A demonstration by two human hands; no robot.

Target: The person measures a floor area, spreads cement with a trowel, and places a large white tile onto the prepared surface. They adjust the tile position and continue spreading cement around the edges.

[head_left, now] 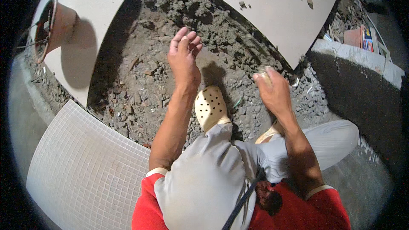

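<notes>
hovering over the mortar bed, left hand fingers loosely apart pointing away, right hand curled on something pale, unclear.

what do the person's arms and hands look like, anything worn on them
Both hands are bare: no gloves, rings or watch show on the left hand or the right hand. The forearms are uncovered. Each arm wears a short red sleeve with a pale cream band at its cuff, just above the elbow.

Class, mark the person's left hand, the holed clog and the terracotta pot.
left hand [184,57], head view, back of the hand.
holed clog [209,107], head view, toe top.
terracotta pot [63,23], head view, outer side wall.
</notes>
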